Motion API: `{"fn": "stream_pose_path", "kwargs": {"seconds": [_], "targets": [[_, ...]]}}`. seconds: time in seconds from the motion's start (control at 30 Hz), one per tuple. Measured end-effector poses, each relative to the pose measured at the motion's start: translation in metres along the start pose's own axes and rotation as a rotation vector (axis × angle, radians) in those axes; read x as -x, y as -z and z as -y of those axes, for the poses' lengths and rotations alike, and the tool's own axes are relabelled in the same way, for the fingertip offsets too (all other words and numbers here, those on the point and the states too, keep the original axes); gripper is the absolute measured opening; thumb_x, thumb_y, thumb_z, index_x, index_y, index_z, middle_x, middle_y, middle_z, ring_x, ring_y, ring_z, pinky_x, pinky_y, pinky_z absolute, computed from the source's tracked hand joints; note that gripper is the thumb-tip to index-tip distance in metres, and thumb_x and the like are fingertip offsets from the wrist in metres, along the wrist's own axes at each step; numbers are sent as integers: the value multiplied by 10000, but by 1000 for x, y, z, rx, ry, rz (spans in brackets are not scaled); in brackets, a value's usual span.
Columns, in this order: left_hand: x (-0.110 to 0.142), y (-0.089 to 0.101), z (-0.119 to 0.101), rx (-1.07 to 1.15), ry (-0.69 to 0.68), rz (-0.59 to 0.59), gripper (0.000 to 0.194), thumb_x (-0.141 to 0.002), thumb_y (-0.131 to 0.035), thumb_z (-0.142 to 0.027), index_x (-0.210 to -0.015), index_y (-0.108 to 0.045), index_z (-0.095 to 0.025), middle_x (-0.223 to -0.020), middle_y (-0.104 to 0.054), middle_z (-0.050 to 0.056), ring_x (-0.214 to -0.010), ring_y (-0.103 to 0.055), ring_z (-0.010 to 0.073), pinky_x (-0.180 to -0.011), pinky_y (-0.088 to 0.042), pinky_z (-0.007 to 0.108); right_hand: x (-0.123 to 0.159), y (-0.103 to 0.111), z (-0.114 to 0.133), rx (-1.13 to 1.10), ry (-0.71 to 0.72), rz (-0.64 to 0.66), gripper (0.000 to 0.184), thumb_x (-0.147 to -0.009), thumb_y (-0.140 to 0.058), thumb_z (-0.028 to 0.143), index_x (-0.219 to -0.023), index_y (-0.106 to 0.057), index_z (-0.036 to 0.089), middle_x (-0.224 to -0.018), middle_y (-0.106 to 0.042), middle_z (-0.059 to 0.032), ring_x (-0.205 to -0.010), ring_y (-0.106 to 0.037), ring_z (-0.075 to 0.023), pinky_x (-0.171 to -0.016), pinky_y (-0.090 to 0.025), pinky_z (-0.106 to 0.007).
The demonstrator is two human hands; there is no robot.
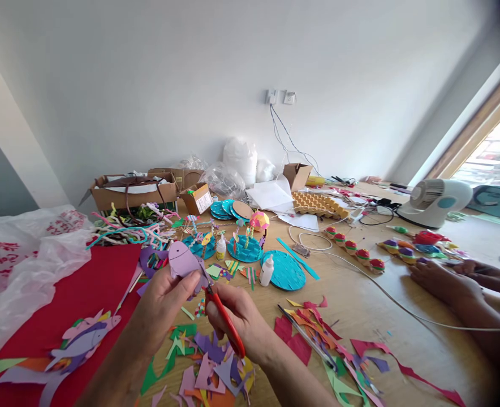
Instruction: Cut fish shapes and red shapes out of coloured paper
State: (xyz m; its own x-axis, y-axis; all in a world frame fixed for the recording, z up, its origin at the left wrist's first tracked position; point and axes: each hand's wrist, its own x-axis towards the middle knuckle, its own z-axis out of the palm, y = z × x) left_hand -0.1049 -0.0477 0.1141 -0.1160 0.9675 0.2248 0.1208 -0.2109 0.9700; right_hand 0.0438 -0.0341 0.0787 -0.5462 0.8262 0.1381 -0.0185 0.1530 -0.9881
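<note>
Between thumb and fingers, my left hand (pixel 171 294) pinches a light purple paper fish (pixel 184 261) with a drawn eye and gill line. My right hand (pixel 237 316) is closed round the red handles of a pair of scissors (pixel 225 323). The scissor blades meet the fish near its tail end; my fingers partly hide the cut. Beneath both hands lie coloured paper scraps (pixel 210 367). To the left, several cut paper fish (pixel 82 345) rest on a red sheet (pixel 118 268).
Glue bottles (pixel 266 271) stand beside blue discs (pixel 281 271) ahead. A pen (pixel 307 336) lies among scraps at right. A white cable (pixel 386 291) crosses the table towards another person's hands (pixel 449 282). A fan (pixel 436 200) stands at the far right, pipe cleaners (pixel 126 233) at the left.
</note>
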Motion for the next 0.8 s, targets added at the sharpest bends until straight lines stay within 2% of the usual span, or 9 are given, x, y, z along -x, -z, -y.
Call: {"fn": "stream_pose_path", "kwargs": {"seconds": [0.2,0.43,0.67,0.8], "targets": [[0,-1,-1,-37,-29,38,219,-731,-578,-302,-550,-492,-212,-536,-427,-59,-533,-390,115,-505,-349,226,2,1,0,61,5,-14,260,-840,-551,326,-655,-420,198,-558,-354,63,-516,-334,-89,-479,-247,-215],[1,1,11,50,9,50,234,-787,-590,-307,-589,-502,-218,-566,-442,-57,-556,-419,127,-529,-374,234,4,1,4,112,35,-46,355,-848,-570,409,-623,-385,205,-539,-321,67,-512,-298,-87,-471,-225,-216],[2,-3,16,109,52,4,239,-785,-622,-340,-593,-548,-217,-570,-476,-55,-580,-449,140,-555,-392,238,5,0,4,107,39,-79,370,-840,-573,424,-607,-391,202,-533,-308,66,-511,-273,-86,-472,-209,-220],[4,-3,18,110,99,-59,219,-758,-657,-367,-627,-607,-198,-589,-545,-33,-595,-495,158,-579,-417,266,5,0,3,81,24,-83,366,-842,-578,416,-609,-396,200,-531,-330,65,-500,-279,-82,-463,-215,-215]]}}
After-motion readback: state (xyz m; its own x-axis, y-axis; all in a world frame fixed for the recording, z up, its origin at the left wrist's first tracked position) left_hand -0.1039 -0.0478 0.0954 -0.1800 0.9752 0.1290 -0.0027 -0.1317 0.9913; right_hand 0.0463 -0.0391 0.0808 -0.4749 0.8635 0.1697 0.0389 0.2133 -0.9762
